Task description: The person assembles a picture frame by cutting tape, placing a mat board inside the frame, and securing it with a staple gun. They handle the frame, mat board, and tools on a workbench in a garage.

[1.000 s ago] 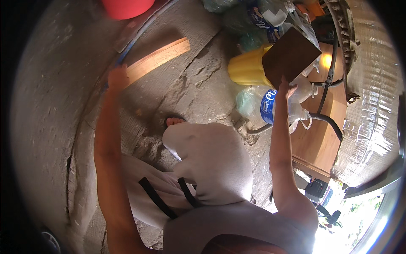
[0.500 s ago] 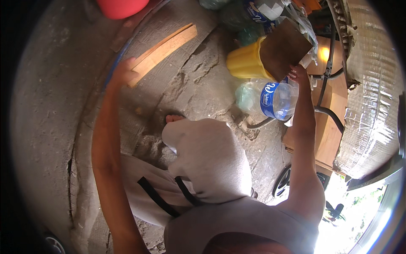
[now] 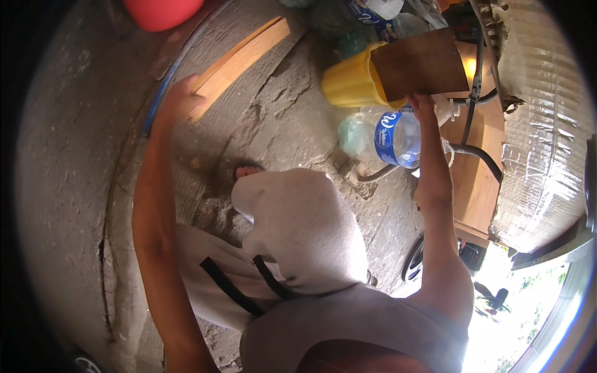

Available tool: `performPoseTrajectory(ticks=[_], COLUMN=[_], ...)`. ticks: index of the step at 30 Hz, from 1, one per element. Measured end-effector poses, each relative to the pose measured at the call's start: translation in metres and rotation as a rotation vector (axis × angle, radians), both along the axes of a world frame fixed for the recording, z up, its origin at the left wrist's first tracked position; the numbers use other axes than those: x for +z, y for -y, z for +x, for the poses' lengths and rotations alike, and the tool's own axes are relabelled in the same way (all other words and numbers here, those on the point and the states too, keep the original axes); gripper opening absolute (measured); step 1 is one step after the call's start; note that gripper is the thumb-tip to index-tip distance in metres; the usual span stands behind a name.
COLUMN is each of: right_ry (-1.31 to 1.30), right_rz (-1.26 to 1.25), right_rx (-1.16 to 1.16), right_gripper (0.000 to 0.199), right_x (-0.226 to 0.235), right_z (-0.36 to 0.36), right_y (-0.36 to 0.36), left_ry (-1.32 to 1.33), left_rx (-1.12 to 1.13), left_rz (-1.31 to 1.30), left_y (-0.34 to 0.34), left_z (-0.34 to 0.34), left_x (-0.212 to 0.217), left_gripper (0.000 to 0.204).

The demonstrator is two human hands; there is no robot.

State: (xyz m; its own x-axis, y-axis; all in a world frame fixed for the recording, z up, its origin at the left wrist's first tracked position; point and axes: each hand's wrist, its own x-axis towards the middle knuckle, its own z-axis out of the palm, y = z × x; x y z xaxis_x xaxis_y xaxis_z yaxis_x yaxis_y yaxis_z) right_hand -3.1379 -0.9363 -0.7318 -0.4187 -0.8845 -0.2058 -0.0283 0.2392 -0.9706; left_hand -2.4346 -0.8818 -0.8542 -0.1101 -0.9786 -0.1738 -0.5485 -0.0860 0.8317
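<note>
My left hand (image 3: 183,99) is closed around the near end of light wooden boards (image 3: 239,65), which seem to lie one against another and slant away to the upper right. On the other side, my right hand (image 3: 423,105) grips the lower edge of a dark brown flat panel (image 3: 420,64). That panel covers the mouth of a yellow bucket (image 3: 351,78) tipped on its side. Just below the bucket lies a clear plastic bottle with a blue label (image 3: 385,138), partly hidden by my right forearm.
A red rounded container (image 3: 165,12) stands at the upper left. More plastic bottles (image 3: 354,18) crowd the top. Along the right are a wooden furniture panel (image 3: 476,161), dark bent metal tubing (image 3: 476,93) and a big cardboard sheet (image 3: 547,124). The concrete floor (image 3: 267,130) is rough and cracked.
The brown panel in my right hand has turned to lie more level and shifted slightly. My left hand keeps its hold on the boards. The whole view has shifted a little.
</note>
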Motion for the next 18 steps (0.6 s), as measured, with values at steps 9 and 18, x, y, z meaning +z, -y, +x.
performPoseTrajectory(ticks=[9, 18], right_ry=[-0.922, -1.414], right_rz=[-0.277, -0.643], right_rx=[0.1, 1.027], right_gripper=[0.052, 0.077], right_x=[0.033, 0.091], right_z=[0.106, 0.355], right_y=[-0.014, -0.064], left_ry=[-0.52, -0.168], left_rx=[-0.204, -0.498], left_rz=[0.125, -0.239], left_y=[0.018, 0.013], left_z=[-0.052, -0.139], left_x=[0.057, 0.194], left_gripper=[0.065, 0.06])
